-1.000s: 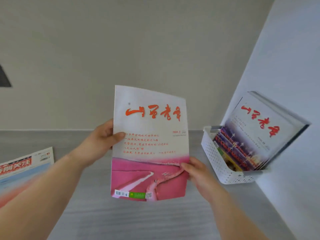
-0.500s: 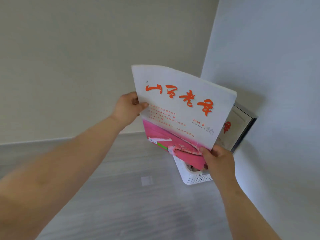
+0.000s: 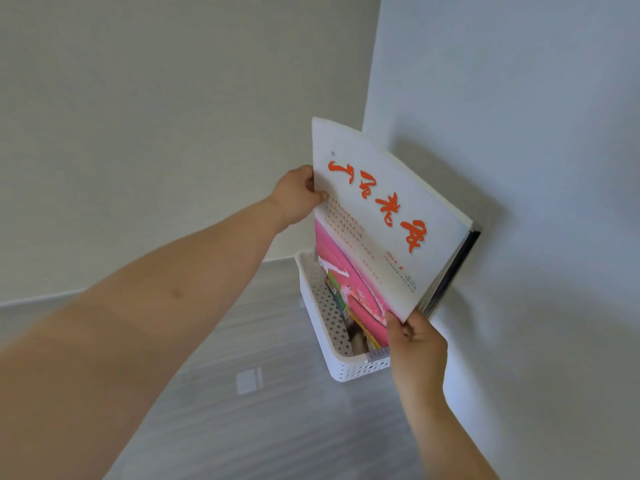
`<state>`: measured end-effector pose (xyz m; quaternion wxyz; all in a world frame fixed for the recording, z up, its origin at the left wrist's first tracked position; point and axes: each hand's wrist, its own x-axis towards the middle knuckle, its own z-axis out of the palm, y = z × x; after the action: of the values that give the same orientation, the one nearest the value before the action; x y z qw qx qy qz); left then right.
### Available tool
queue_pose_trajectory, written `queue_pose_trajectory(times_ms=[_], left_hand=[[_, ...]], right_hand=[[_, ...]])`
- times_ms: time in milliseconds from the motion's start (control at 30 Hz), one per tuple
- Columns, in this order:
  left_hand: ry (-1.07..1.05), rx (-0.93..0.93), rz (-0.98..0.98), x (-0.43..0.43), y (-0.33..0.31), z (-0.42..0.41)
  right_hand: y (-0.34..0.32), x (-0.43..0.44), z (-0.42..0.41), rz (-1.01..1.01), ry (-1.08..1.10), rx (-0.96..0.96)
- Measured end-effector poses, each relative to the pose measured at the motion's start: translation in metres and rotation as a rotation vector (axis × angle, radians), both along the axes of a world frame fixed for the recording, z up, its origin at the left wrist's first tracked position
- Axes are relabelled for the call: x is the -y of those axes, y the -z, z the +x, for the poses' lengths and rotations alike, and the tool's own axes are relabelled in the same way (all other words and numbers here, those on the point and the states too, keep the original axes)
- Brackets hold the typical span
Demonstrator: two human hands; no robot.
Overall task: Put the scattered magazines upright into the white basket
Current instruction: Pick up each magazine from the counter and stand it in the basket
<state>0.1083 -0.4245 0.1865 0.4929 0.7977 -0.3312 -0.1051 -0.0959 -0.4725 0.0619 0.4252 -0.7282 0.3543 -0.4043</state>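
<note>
I see my left hand [image 3: 294, 199] and right hand [image 3: 414, 344] pinching opposite edges of the magazine [image 3: 384, 216], tilted in the basket [image 3: 322, 327].

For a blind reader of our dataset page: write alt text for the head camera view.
A white-and-pink magazine is held tilted, its lower end in a white basket. The left hand grips its upper edge and the right hand pinches its lower corner. Other magazines stand behind it, beside the wall.
</note>
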Motion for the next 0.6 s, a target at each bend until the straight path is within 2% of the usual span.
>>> queue_pose_trajectory(times_ms=[100,200,433,600], left_hand=[[0.015,0.022,0.061,0.011,0.002,0.005],[0.018,0.027,0.069,0.021,0.009,0.005],[-0.049,-0.095,0.026,0.035,0.044,-0.001],[-0.011,-0.219,0.010,0.038,0.063,-0.005]], right_hand=[[0.006,0.003,0.005,0.000,0.018,-0.045],[0.013,0.006,0.011,-0.006,0.026,-0.170],[0.022,0.010,0.014,-0.065,-0.012,-0.247],[0.023,0.012,0.018,-0.128,0.019,-0.286]])
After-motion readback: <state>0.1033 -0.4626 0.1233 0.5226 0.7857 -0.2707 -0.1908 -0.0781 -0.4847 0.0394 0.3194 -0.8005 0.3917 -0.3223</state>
